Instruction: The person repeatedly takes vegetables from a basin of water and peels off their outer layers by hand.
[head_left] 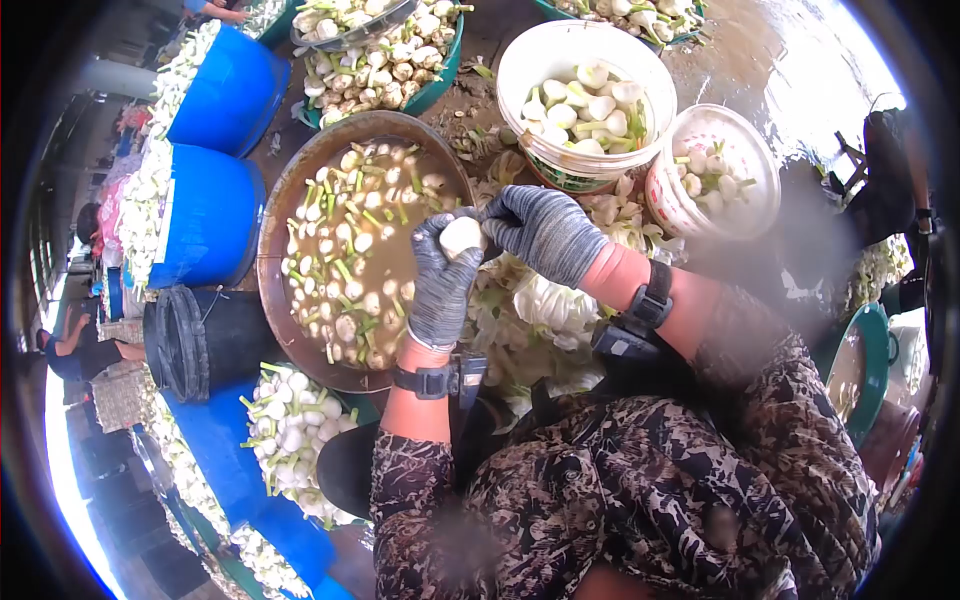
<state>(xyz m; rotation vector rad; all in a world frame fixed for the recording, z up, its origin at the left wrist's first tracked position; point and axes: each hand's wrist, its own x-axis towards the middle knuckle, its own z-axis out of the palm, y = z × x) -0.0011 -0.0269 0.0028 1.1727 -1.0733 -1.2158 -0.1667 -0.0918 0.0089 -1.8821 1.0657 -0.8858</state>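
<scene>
Head view: left hand (442, 288) clasps a white bulb (462, 237); right hand (550, 235), fingers curled together, angles toward it.

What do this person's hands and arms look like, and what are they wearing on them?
The left hand and right hand wear grey, finely streaked gloves. Each wrist has a black strap with a buckle and a small dark box-like device. The sleeves have a mottled black, brown and pale pattern and stop short of the wrists.
</scene>
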